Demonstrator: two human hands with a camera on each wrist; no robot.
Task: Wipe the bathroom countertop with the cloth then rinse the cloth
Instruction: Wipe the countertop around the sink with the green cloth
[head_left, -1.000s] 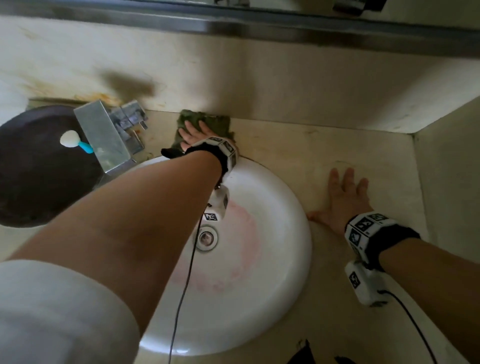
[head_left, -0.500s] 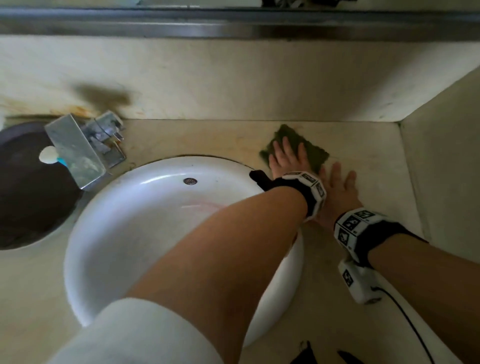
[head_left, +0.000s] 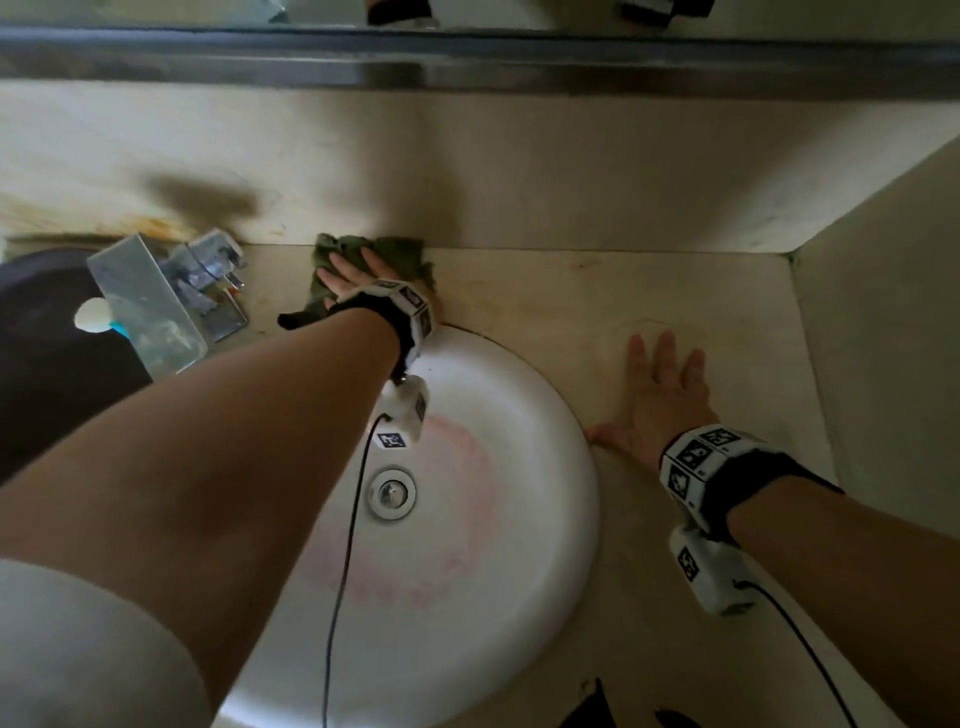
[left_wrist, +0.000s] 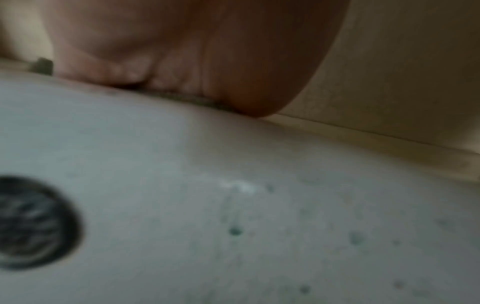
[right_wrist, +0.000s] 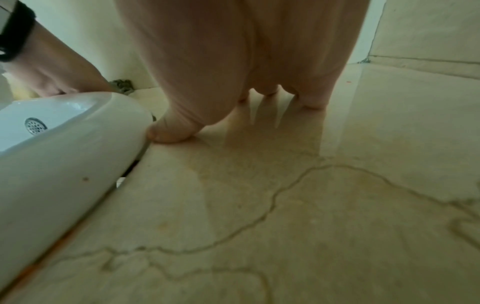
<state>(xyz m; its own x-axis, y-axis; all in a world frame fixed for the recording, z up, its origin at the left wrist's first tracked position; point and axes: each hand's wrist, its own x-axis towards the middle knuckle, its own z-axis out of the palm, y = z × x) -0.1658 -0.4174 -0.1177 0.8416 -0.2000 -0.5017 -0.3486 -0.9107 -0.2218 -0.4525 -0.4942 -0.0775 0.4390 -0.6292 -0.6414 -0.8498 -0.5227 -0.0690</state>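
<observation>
The cloth (head_left: 387, 262), a dark green rag, lay bunched on the tabletop (head_left: 561, 306) in the strip between the back wall and the rear rim of the white basin (head_left: 550, 452), just right of the faucet (head_left: 171, 301). We found the left hand (head_left: 353, 278) pressed flat on top of it, fingers extended rather than curled, pinning it to the stone. The left wrist view, blurred, showed only the heel of the palm over a thin edge of fabric at the basin rim.

The right hand (head_left: 657, 402) rested palm-down on the bare tabletop to the right of the basin, fingers spread and holding nothing, well apart from the cloth; the right wrist view showed its thumb (right_wrist: 168, 131) touching the basin's outer wall.

We judged the cloth soft, light and limp, with loose folds at its far edge. Under a flat palm it should slide readily, though it may bunch or slip out on the polished, veined stone. For rinsing, we would advise gathering it by the crumpled middle in a full fist, not by a corner, so that it does not trail.

We judged the wiping step under way and the rinse not yet begun; we saw no water running from the faucet.
</observation>
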